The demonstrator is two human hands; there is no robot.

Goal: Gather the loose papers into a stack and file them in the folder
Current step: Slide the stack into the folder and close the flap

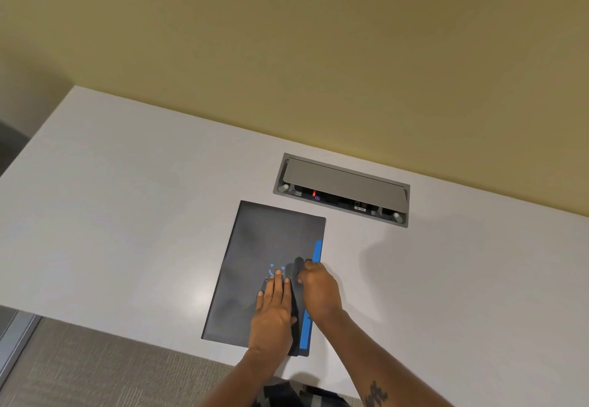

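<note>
A dark grey folder (255,263) lies closed on the white table (127,199), its near end reaching the table's front edge. A blue strip (317,252) runs along its right side. My left hand (274,308) rests flat on the cover, fingers together and stretched out. My right hand (318,288) sits at the folder's right edge, its fingers pinching a dark flap or strap (298,266) of the folder. No loose papers are visible.
A grey recessed power and cable box (342,188) with its lid raised sits in the table behind the folder, near the yellow wall. The table's front edge runs just under the folder; carpeted floor (95,368) lies below to the left.
</note>
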